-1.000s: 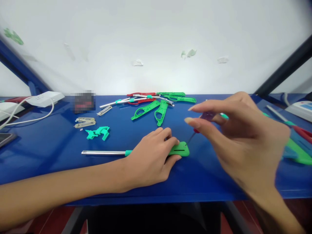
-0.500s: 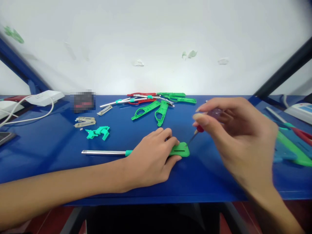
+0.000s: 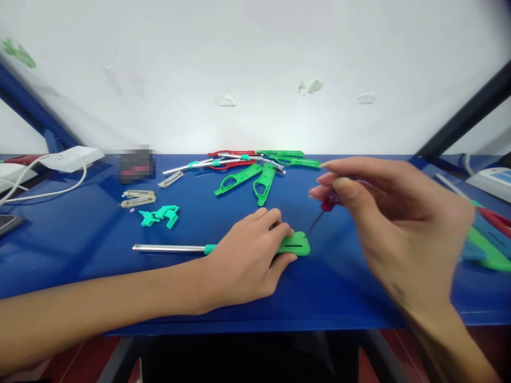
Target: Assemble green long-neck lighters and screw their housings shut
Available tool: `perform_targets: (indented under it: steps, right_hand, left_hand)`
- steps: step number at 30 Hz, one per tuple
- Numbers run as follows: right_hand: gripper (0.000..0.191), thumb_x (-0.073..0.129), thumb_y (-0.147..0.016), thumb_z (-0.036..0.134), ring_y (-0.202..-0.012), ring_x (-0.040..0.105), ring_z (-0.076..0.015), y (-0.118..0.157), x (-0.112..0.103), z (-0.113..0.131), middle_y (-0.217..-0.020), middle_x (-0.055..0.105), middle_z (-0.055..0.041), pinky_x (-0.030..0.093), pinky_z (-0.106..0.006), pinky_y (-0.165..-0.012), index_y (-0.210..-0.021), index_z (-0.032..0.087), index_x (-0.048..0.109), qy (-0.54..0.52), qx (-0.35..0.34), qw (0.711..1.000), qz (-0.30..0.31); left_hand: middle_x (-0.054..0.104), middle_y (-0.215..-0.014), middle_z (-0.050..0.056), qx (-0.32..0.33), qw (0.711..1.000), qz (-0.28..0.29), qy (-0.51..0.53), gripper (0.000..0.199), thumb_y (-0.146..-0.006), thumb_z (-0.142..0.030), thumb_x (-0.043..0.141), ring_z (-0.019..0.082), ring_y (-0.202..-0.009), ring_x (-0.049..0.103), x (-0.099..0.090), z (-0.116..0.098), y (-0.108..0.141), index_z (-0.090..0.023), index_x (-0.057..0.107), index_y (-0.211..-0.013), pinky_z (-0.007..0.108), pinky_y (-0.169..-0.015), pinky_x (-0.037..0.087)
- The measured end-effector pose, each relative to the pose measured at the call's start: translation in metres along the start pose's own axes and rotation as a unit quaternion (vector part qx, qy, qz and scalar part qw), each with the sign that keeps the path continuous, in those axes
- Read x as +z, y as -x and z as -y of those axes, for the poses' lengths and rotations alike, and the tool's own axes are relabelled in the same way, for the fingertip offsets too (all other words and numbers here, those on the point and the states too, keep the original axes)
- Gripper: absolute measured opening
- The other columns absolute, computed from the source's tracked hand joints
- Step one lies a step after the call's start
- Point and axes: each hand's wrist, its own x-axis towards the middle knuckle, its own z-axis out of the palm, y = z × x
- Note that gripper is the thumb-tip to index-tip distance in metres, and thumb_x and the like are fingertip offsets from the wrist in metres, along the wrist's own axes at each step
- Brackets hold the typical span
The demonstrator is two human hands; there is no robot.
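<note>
My left hand (image 3: 255, 250) is wrapped over a long-necked gas lighter, pressing it to the blue tabletop. The lighter's green handle (image 3: 297, 244) sticks out on the right, with a dark slot and a small screw hole near its end. Its metal tube (image 3: 170, 248) points left from a teal collar. In my right hand (image 3: 395, 223), a small screwdriver (image 3: 328, 204) with a red handle is pinched between thumb and fingers. The thin shaft slants down to the left, its tip at the screw hole. My palm hides most of the screwdriver's handle.
Green half-shells (image 3: 263, 183), red shells and metal tubes lie by the wall. Teal plastic pieces (image 3: 162, 215) and clear fuel tanks (image 3: 138, 199) rest at left, near a blurred dark object (image 3: 136, 165) and a white cabled box (image 3: 75, 158). More lighters (image 3: 493, 247) lie far right.
My right hand has shifted slightly right and turned, and the screwdriver stands a little steeper. My left hand and the lighter have stayed in place.
</note>
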Motion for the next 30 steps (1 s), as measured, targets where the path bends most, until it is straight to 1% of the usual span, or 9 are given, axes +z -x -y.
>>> perform_targets:
  steps: [3, 6, 8, 15, 17, 19, 23, 26, 30]
  right_hand:
    - [0.017, 0.073, -0.1, 0.019, -0.081, 0.075, -0.0194, 0.002, 0.005, -0.002, -0.095, 0.077, 0.0008, 0.064, -0.038, -0.074, -0.11, 0.029, 0.081, 0.046, 0.005, 0.999, -0.025]
    - [0.011, 0.081, -0.095, 0.027, -0.077, 0.07, -0.0201, 0.004, 0.007, -0.002, -0.093, 0.074, -0.0002, 0.063, -0.037, -0.065, -0.105, 0.031, 0.082, 0.057, -0.004, 0.996, -0.061]
    - [0.01, 0.084, -0.092, 0.029, -0.074, 0.068, -0.0201, 0.006, 0.008, -0.002, -0.09, 0.072, -0.0007, 0.061, -0.036, -0.06, -0.101, 0.032, 0.082, 0.058, -0.013, 0.996, -0.072]
    - [0.019, 0.08, -0.094, 0.018, -0.07, 0.063, -0.017, 0.008, 0.012, -0.002, -0.083, 0.067, 0.0011, 0.059, -0.032, -0.054, -0.104, 0.034, 0.082, 0.081, -0.043, 0.994, -0.062]
    - [0.019, 0.08, -0.094, 0.019, -0.07, 0.064, -0.0164, 0.006, 0.012, -0.004, -0.084, 0.066, 0.0013, 0.062, -0.032, -0.056, -0.105, 0.033, 0.082, 0.076, -0.041, 0.994, -0.063]
    - [0.016, 0.08, -0.094, 0.021, -0.072, 0.066, -0.016, 0.005, 0.01, -0.006, -0.087, 0.067, 0.0008, 0.066, -0.032, -0.062, -0.105, 0.032, 0.082, 0.062, -0.033, 0.996, -0.063]
    - [0.011, 0.08, -0.094, 0.023, -0.081, 0.07, -0.0178, 0.006, 0.006, -0.011, -0.095, 0.068, -0.001, 0.069, -0.034, -0.072, -0.103, 0.028, 0.078, 0.02, -0.009, 0.998, -0.051]
    - [0.02, 0.077, -0.095, 0.018, -0.084, 0.075, -0.0183, 0.012, 0.005, -0.012, -0.101, 0.071, -0.0002, 0.069, -0.034, -0.075, -0.111, 0.028, 0.073, -0.008, 0.005, 1.0, -0.022]
    - [0.031, 0.073, -0.096, 0.012, -0.083, 0.077, -0.0163, 0.018, 0.005, -0.011, -0.104, 0.073, 0.0026, 0.069, -0.031, -0.078, -0.121, 0.031, 0.07, -0.012, -0.011, 1.0, -0.005]
  left_hand:
    - [0.062, -0.109, 0.011, -0.006, 1.0, 0.0, -0.002, 0.025, -0.103, -0.03, 0.061, 0.029, -0.098, 0.058, 0.0, 0.0, -0.001, -0.011, 0.07, -0.117, 0.048, -0.091, 0.056]
    - [0.062, -0.107, 0.011, -0.004, 1.0, -0.005, 0.005, 0.026, -0.103, -0.029, 0.061, 0.029, -0.098, 0.058, 0.001, 0.0, 0.0, -0.01, 0.071, -0.117, 0.049, -0.091, 0.056]
    - [0.062, -0.107, 0.011, -0.001, 1.0, -0.007, 0.01, 0.026, -0.103, -0.029, 0.062, 0.029, -0.098, 0.058, 0.001, 0.0, 0.0, -0.009, 0.071, -0.117, 0.049, -0.091, 0.056]
    - [0.063, -0.109, 0.011, -0.001, 1.0, -0.007, 0.006, 0.025, -0.102, -0.03, 0.064, 0.029, -0.1, 0.059, 0.001, 0.001, 0.001, -0.01, 0.071, -0.115, 0.048, -0.09, 0.056]
    - [0.064, -0.109, 0.011, -0.003, 1.0, -0.009, 0.002, 0.025, -0.101, -0.03, 0.065, 0.029, -0.1, 0.06, 0.001, 0.001, 0.0, -0.01, 0.07, -0.116, 0.047, -0.091, 0.056]
    - [0.064, -0.109, 0.01, -0.002, 1.0, -0.011, -0.002, 0.026, -0.101, -0.03, 0.065, 0.028, -0.1, 0.06, 0.001, 0.001, -0.001, -0.01, 0.07, -0.117, 0.047, -0.092, 0.056]
    - [0.064, -0.11, 0.011, -0.008, 1.0, -0.006, -0.001, 0.03, -0.102, -0.032, 0.062, 0.029, -0.1, 0.059, 0.001, 0.002, 0.0, -0.011, 0.07, -0.123, 0.049, -0.093, 0.056]
    - [0.063, -0.112, 0.012, -0.017, 1.0, 0.008, -0.002, 0.036, -0.103, -0.034, 0.059, 0.03, -0.1, 0.058, 0.001, 0.001, 0.001, -0.012, 0.07, -0.129, 0.052, -0.093, 0.055]
    - [0.063, -0.113, 0.011, -0.02, 1.0, 0.014, 0.015, 0.034, -0.104, -0.035, 0.059, 0.03, -0.103, 0.059, 0.001, 0.001, 0.0, -0.012, 0.07, -0.127, 0.051, -0.095, 0.055]
